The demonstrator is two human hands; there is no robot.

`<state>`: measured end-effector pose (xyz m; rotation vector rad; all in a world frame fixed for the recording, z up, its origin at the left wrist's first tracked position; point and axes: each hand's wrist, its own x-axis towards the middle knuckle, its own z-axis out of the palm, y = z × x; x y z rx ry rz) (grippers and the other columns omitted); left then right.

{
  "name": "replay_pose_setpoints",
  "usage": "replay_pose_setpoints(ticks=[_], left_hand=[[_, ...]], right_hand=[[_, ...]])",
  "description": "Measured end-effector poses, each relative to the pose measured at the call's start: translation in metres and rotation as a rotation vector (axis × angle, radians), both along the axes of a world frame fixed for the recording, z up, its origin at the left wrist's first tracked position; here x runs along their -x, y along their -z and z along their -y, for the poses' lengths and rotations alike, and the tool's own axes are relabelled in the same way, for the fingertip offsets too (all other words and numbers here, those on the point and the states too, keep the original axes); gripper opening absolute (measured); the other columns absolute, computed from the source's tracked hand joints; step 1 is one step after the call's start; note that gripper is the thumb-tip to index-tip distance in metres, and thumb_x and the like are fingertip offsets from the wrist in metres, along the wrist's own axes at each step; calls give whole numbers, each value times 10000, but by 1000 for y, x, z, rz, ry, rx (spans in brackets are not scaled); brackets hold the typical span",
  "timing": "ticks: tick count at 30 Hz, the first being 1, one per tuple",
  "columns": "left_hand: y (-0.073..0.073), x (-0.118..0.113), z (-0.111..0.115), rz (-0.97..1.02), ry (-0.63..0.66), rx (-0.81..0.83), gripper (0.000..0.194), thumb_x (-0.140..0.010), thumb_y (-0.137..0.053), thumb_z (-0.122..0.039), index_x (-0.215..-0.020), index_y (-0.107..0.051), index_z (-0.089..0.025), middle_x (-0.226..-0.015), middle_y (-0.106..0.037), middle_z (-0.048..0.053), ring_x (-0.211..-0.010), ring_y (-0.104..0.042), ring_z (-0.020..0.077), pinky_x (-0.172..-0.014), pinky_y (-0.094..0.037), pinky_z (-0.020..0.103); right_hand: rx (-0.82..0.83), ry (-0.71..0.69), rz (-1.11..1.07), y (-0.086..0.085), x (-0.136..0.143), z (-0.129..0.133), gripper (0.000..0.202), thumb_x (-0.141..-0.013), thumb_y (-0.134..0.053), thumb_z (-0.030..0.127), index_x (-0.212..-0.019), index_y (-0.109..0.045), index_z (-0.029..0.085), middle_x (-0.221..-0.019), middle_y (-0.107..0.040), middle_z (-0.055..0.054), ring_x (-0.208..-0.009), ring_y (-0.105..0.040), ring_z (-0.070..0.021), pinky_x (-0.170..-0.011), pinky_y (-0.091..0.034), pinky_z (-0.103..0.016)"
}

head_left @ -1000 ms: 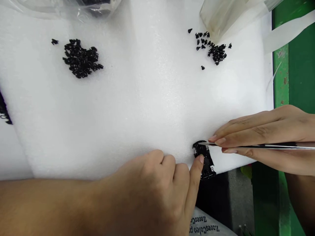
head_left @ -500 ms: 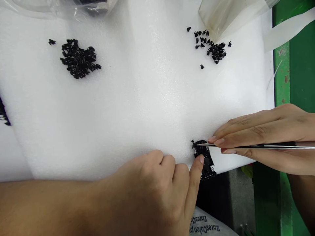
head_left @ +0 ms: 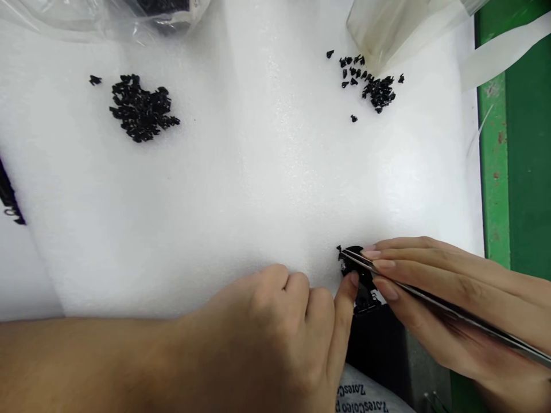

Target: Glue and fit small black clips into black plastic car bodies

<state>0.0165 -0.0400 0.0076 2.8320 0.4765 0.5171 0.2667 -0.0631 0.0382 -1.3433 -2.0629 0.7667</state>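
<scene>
A small black part [head_left: 365,289] lies at the front edge of the white foam sheet [head_left: 258,189]. My left hand [head_left: 297,327] is curled, with one fingertip pressing on the part's left side; whether its other fingers grip the part is hidden. In my right hand [head_left: 447,292] are metal tweezers [head_left: 413,290], pinched between the fingers. Their tips rest at the upper left of the black part, beside a tiny black piece [head_left: 339,249] at its corner.
Small black pieces form a pile [head_left: 142,109] at the upper left and another pile [head_left: 379,93] at the upper right. A clear bag [head_left: 107,20] and a translucent bag [head_left: 387,28] lie behind them. A green surface [head_left: 529,172] borders the right.
My right hand has moved down and turned, so the tweezers now slant from lower right to upper left rather than lying level. My left hand has hardly moved.
</scene>
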Motion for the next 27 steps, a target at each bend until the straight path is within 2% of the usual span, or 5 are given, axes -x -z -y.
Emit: replay_pose_setpoints(ticks=[7, 10, 15, 20, 27], left_hand=[[-1, 0, 0, 4, -4, 9, 465, -967, -715, -272, -1321, -734, 29, -645, -589, 12, -477, -493, 180, -357, -326, 366], [-1, -1, 0, 19, -17, -6, 453, -975, -713, -274, -1312, -741, 29, -635, -585, 9, -464, -482, 174, -351, -321, 364], [-4, -2, -2, -5, -5, 15, 405, -988, -705, -273, -1279, -768, 3, -627, -595, 12, -456, -495, 166, -341, -333, 347], [-6, -3, -4, -6, 5, 14, 405, -980, -710, -270, -1274, -772, 1, -625, -602, 12, -456, -503, 167, -339, -344, 349], [-3, -2, -2, 6, 1, -9, 409, -983, -709, -255, -1282, -760, 19, -621, -589, 5, -458, -481, 158, -343, -328, 340]], right_hand=[[-137, -34, -51, 13, 1, -6, 525, -874, -806, 17, -1333, -778, 271, -1139, -844, -31, -936, -841, -295, -834, -777, -453], [-153, -40, -47, 10, 1, -5, 485, -857, -800, -18, -1288, -793, 206, -1102, -847, -51, -931, -838, -278, -847, -772, -424], [-69, 12, -3, 5, 3, -3, 533, -828, -832, -13, -1277, -801, 272, -1132, -843, -28, -971, -835, -307, -882, -766, -487], [-122, -31, -2, 9, 7, -8, 433, -858, -804, -14, -1235, -809, 199, -1068, -844, -51, -960, -828, -276, -792, -757, -415], [-123, -29, -4, 4, 0, 0, 475, -828, -810, -38, -1258, -794, 164, -1189, -831, -74, -1015, -820, -302, -853, -751, -456]])
